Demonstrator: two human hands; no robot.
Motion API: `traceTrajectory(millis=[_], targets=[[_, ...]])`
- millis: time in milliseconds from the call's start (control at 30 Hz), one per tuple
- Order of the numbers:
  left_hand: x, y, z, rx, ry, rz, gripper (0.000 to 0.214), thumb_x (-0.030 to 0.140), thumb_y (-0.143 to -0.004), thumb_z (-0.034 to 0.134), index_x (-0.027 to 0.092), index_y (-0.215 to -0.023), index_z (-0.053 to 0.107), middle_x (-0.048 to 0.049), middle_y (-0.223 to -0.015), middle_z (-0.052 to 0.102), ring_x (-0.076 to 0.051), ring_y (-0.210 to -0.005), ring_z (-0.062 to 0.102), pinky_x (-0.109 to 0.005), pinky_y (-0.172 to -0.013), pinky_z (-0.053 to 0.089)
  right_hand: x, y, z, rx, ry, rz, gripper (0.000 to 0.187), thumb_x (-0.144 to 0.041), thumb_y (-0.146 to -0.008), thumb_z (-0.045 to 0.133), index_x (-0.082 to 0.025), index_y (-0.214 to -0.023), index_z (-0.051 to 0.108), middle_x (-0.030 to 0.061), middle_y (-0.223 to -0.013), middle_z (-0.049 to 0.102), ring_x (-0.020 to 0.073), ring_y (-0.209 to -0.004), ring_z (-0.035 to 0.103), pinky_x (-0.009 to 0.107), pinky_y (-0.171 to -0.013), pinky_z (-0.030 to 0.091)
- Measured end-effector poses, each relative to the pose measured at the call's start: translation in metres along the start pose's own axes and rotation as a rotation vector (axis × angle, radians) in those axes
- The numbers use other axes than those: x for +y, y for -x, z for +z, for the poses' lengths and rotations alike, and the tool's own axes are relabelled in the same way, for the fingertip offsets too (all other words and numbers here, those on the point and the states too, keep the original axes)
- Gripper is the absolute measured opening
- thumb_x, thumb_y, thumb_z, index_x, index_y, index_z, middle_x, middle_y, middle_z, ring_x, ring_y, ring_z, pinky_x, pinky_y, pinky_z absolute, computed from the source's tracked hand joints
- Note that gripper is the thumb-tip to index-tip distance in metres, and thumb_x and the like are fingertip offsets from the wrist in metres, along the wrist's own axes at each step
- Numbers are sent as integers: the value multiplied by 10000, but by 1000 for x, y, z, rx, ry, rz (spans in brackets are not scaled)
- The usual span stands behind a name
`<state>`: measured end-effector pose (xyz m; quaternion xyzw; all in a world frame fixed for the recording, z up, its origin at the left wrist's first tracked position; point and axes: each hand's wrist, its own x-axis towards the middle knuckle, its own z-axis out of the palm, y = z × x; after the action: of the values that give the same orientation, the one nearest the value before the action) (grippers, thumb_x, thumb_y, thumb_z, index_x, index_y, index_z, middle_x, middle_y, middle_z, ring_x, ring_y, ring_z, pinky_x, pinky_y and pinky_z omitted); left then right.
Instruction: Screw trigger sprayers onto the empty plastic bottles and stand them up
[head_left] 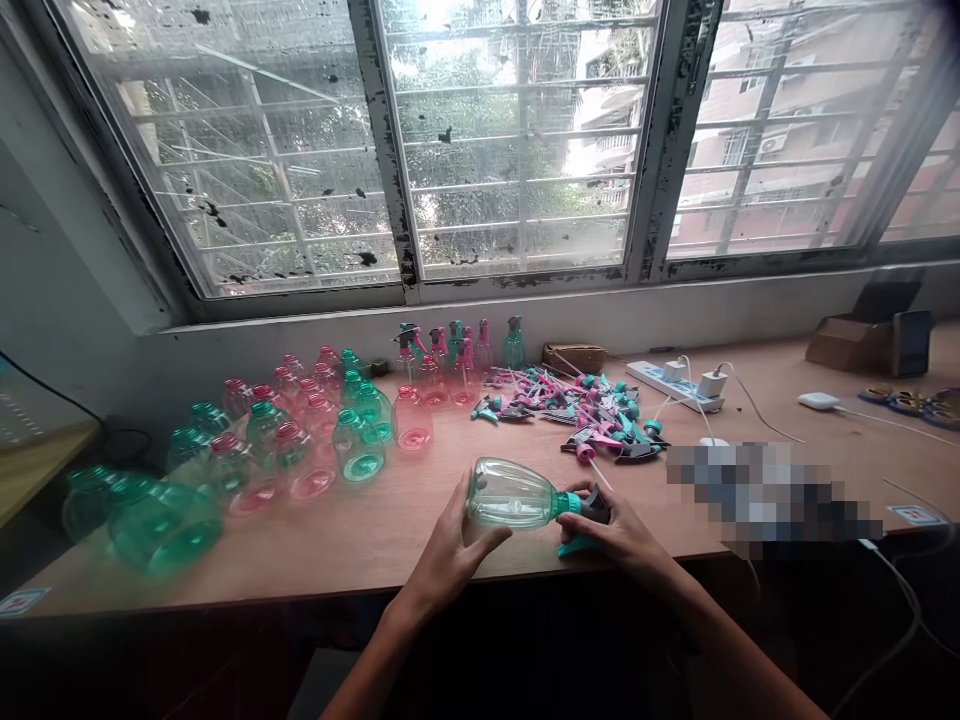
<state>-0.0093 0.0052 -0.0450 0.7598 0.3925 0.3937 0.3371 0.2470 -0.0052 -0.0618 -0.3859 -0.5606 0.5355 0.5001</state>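
A clear green spray bottle (514,492) lies on its side between my hands, just over the front of the table. My left hand (456,535) is wrapped round its base end. At the neck, my right hand (611,525) grips the trigger sprayer (592,508), which has a dark grey head and teal collar and sits on the bottle's mouth. A teal part of it shows below my right fingers. Beyond my hands lies a heap of loose trigger sprayers (570,400) in pink, teal and grey, some with thin tubes.
Several open green and pink bottles (362,445) stand at the left. Bottles with sprayers fitted (463,370) stand by the wall. Toward the right are a power strip (675,385) with cables, a brown pouch (575,357), a phone (912,342) and a blurred-out patch.
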Motion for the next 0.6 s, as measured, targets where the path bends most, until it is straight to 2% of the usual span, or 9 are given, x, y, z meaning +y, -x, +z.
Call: traceTrajectory(millis=[100,200,300,400,500,600], targets=[[-3,-1,0,6,3,11,811,357,-882,692,279,-1546,233,-104,-1552,400,-318,-1417,387,-463,-1170,316,2,-1,-1,0,-7,-3,396,-427,-787,789,-196,-1013,560,10,-706,757,205,-686,713,339,-686,566],[-8,-1,2,19,50,26,772,333,-909,652,327,-1543,212,-72,-1577,364,-290,-1406,412,-450,-1161,334,3,-1,-2,-20,-19,3,401,-432,-786,789,-197,-1016,560,17,-717,763,214,-694,720,350,-691,569],[-7,-1,3,19,55,18,849,333,-874,697,343,-1549,180,-67,-1585,349,-296,-1417,396,-458,-1168,323,2,-1,-1,-19,-2,-5,397,-437,-796,778,-195,-1028,565,19,-709,763,219,-691,720,367,-701,568],[-1,0,2,39,43,-14,945,353,-807,771,307,-1552,190,-93,-1577,355,-321,-1422,381,-465,-1172,317,1,0,-1,-23,25,-21,404,-439,-802,772,-189,-1048,571,21,-700,760,228,-692,718,395,-719,570],[2,1,1,38,63,-23,884,361,-827,754,292,-1539,235,-100,-1545,400,-318,-1401,413,-455,-1159,346,2,-1,-2,-18,31,-22,422,-438,-802,773,-183,-1077,579,22,-697,761,233,-692,720,406,-725,574],[-3,1,1,10,79,11,876,336,-822,760,330,-1531,246,-73,-1576,346,-315,-1435,354,-451,-1158,351,4,-1,-3,0,3,-14,427,-432,-802,777,-184,-1088,581,20,-690,764,226,-678,723,385,-706,577]])
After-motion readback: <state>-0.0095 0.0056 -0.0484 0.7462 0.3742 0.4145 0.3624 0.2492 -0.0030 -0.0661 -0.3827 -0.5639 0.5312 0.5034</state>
